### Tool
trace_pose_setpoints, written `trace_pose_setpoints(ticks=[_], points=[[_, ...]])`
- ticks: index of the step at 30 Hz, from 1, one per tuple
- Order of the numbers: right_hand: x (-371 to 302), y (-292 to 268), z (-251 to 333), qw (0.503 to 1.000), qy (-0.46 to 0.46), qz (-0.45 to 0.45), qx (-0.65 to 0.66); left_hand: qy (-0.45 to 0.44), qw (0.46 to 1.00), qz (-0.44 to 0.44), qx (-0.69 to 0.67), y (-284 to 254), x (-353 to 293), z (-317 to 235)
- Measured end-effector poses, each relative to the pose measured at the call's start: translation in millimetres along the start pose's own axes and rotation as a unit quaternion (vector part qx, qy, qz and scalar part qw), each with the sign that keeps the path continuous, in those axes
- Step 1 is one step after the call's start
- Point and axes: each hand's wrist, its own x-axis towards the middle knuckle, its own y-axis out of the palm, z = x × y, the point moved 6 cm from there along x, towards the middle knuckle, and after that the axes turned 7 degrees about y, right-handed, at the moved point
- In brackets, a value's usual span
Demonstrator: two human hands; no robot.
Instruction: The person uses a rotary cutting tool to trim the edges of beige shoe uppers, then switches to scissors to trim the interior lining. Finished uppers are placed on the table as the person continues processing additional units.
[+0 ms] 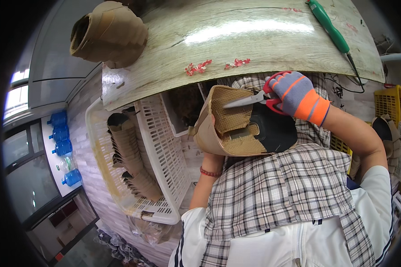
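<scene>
The right hand [294, 93] wears a knit glove, grey-purple with orange stripes and an orange cuff edged in blue at the wrist. The left hand [214, 153] is mostly hidden; at its wrist, toward 6 o'clock, sits a red bead bracelet [210, 172]. Both arms have short white sleeves [374, 196], with dark stripes on the left one. A plaid apron [276, 187], beige with dark lines, covers the lap
</scene>
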Motion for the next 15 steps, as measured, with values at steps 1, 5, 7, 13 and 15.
trace_pose_setpoints(ticks=[1, 5, 7, 13, 15], points=[[1, -3, 2, 0.999, -0.019, -0.028, 0.0, -0.015, 0.999, -0.004, -0.04, 10, -1, -4], [7, 7, 16, 0.999, -0.044, -0.004, -0.017, 0.039, 0.999, 0.016, 0.02, 12, 0, -14], [10, 5, 1, 0.998, 0.042, 0.045, 0.009, 0.081, 0.991, -0.029, 0.104, -18, 15, -9], [-23, 0, -10, 0.979, 0.097, 0.047, 0.173, 0.039, 0.953, 0.045, 0.297, -43, 27, -26], [-36, 11, -3, 0.974, 0.067, 0.112, 0.187, -0.154, 0.968, 0.006, 0.195, -62, 8, -25]])
